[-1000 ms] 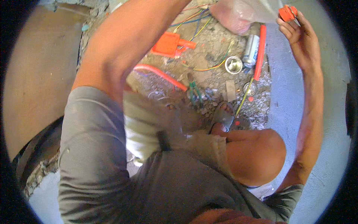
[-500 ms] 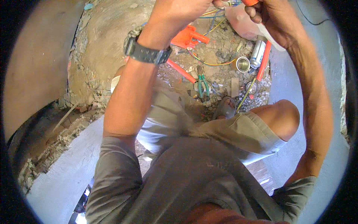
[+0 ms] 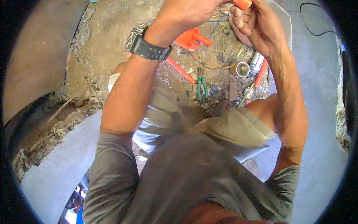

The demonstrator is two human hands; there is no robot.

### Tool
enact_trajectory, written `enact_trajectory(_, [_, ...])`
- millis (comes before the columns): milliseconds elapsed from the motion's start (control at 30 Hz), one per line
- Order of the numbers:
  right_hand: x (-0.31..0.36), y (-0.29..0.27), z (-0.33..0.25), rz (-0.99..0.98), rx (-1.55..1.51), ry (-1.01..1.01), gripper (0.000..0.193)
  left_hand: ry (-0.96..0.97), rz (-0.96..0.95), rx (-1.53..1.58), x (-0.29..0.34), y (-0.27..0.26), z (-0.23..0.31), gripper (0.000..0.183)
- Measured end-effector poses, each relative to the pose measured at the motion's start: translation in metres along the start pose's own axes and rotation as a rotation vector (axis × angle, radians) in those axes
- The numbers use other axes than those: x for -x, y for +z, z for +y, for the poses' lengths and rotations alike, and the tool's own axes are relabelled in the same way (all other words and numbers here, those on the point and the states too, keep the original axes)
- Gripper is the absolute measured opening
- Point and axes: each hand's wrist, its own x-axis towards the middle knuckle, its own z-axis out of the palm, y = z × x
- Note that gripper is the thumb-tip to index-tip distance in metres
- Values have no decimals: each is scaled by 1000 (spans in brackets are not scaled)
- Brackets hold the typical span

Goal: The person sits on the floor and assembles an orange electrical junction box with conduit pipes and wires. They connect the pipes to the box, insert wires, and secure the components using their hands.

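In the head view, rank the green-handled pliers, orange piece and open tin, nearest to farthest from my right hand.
1. Orange piece: at your right hand, top edge.
2. Open tin: below the hand, slightly left.
3. Green-handled pliers: lower, farther left.

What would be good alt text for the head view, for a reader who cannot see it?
The right hand holds an orange tubular fitting at the top edge; the left hand, with a black wristwatch on its wrist, is close beside it. Below, on rubble-strewn ground, are an orange plastic box, coloured wires, green-handled pliers and orange tubing.
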Motion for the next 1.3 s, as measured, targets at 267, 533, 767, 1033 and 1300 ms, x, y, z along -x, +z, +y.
enact_trajectory(267, [-2, -15, 9, 71, 411, -646, 21, -118, -6, 97, -5, 14, -2, 26])
enact_trajectory(533, [14, -53, -13, -180, 166, -199, 35, 11, 58, -1, -2, 42, -2, 27])
enact_trajectory(767, [31, -29, -12, 91, 472, -475, 30, -143, 86, -115, -3, 46, 4, 25])
enact_trajectory(1033, [39, -46, -13, 58, 486, -271, 27, -78, -23, -46, 4, 53, -6, 26])
enact_trajectory(1300, [35, -44, -1, 142, 380, -60, 30, -120, -28, 0, 10, 50, -24, 26])
